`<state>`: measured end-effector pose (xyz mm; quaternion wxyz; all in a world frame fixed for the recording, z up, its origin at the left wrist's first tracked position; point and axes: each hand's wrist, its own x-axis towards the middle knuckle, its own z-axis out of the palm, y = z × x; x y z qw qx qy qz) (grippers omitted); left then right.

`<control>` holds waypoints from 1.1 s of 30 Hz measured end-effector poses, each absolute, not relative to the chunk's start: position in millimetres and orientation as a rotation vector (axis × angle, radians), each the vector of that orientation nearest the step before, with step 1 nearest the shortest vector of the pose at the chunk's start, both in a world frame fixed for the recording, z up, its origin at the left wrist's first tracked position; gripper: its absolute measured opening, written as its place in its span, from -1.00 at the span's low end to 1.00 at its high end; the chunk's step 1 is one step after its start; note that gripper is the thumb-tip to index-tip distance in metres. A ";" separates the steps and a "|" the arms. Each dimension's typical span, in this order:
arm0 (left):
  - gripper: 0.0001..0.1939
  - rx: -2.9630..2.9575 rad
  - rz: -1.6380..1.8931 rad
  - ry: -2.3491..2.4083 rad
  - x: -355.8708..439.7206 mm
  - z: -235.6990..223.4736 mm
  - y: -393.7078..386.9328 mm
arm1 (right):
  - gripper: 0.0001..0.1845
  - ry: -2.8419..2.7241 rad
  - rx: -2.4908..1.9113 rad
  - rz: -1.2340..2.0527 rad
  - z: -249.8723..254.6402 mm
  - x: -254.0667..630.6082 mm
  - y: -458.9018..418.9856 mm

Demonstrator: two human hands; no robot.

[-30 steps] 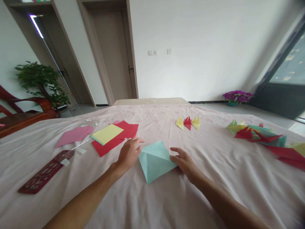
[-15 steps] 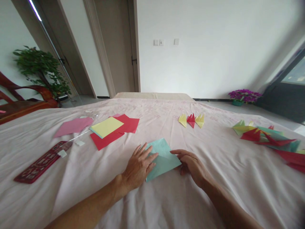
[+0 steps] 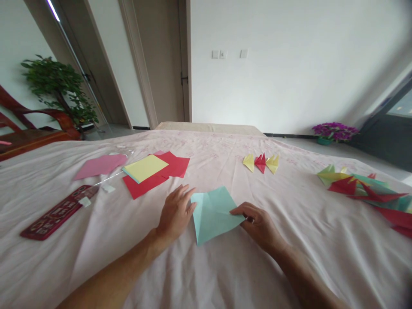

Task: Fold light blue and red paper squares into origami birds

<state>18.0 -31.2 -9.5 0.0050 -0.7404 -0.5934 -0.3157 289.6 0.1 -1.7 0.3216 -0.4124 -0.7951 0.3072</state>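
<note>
A light blue paper sheet (image 3: 214, 212) with fold creases lies flat on the pale pink cloth (image 3: 206, 262) between my hands. My left hand (image 3: 175, 212) rests on the cloth at the sheet's left edge, fingers stretched flat and touching that edge. My right hand (image 3: 259, 223) has its fingers curled and pinches the sheet's right corner.
A stack of yellow and red sheets (image 3: 151, 171) and a pink sheet (image 3: 99, 165) lie at the left. A dark red patterned strip (image 3: 56, 212) lies further left. Three small folded paper pieces (image 3: 261, 163) sit beyond the sheet, and a heap of folded papers (image 3: 363, 189) lies at the right.
My left hand slid off the blue sheet to its left edge. The sheet now lies open and flatter. My right hand stays at the right corner.
</note>
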 end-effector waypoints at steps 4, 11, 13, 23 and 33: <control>-0.54 -2.240 -1.236 -2.275 3.5 -9.2 -25.7 | -0.78 -2.082 -0.999 0.719 2.8 286.5 -4.0; -0.27 -2.221 -1.826 -2.495 18.0 -19.4 -7.0 | -0.76 -2.125 -0.892 0.570 3.5 282.7 -5.9; -0.23 -2.178 -1.961 -2.488 21.8 -20.3 1.0 | -0.75 -2.170 -0.881 0.473 3.3 283.1 -6.5; -0.35 -2.129 -2.332 -2.301 38.3 8.1 6.1 | -0.78 -2.378 -0.901 0.154 40.2 269.9 -6.9; -0.34 -2.240 -2.540 -2.214 51.6 21.4 -9.0 | -0.79 -2.234 -0.795 0.139 17.7 261.6 -10.7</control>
